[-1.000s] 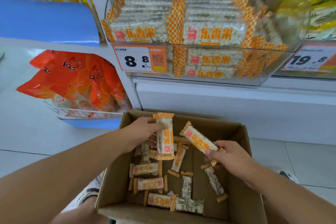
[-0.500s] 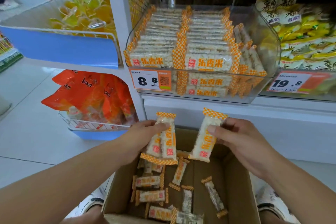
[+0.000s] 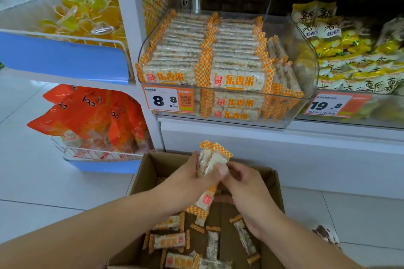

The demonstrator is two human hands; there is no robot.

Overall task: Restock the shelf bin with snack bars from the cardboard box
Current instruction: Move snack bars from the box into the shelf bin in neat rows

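My left hand (image 3: 188, 181) grips a small bundle of snack bars (image 3: 211, 159), held upright above the open cardboard box (image 3: 148, 166). My right hand (image 3: 249, 192) is pressed against the same bundle from the right, fingers curled round it. Several more orange-checked bars (image 3: 170, 240) lie loose on the box floor. Straight above, the clear shelf bin (image 3: 306, 54) holds neat rows of the same bars, with looser ones along its right side.
An 8.8 price tag (image 3: 169, 100) hangs on the bin's front. Orange bags fill a wire basket (image 3: 98, 155) at the left. Yellow snack packs (image 3: 349, 54) sit in the neighbouring bin, behind a 19.8 tag (image 3: 328, 105). White tiled floor surrounds the box.
Both hands rose out of the box with bars, then came together. The bar from my right hand now sits in the bundle with those in my left.
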